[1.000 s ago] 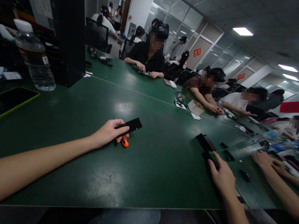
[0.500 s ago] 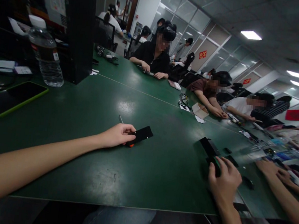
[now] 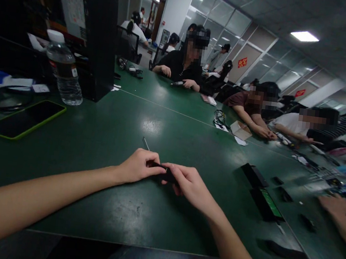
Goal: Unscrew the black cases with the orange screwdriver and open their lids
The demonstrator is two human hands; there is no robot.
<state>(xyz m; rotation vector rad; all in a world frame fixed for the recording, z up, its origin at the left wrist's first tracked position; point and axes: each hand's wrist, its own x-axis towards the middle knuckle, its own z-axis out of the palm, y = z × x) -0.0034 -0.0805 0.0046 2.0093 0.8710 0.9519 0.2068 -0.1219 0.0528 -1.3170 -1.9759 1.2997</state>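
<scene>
My left hand [image 3: 139,166] and my right hand [image 3: 187,184] meet over the green table [image 3: 94,204], both closed on a dark flat piece [image 3: 170,176]. Its left end lies in my left fingers and its right end in my right fingers, which cover much of it. A thin metal shaft [image 3: 146,143] sticks out behind my left hand; its other end is hidden. To the right lie a black case part [image 3: 254,175] and, just in front of it, a black part with a green board [image 3: 267,205].
A phone [image 3: 24,119] and a water bottle [image 3: 66,72] stand or lie at the left by a black panel [image 3: 98,36]. Small dark parts and a curved black piece [image 3: 286,250] lie at the right, near another person's hands [image 3: 339,211].
My right hand has let go of the part at the right, moved left and taken hold of the dark piece in my left hand. That piece is now tilted. The view has shifted slightly.
</scene>
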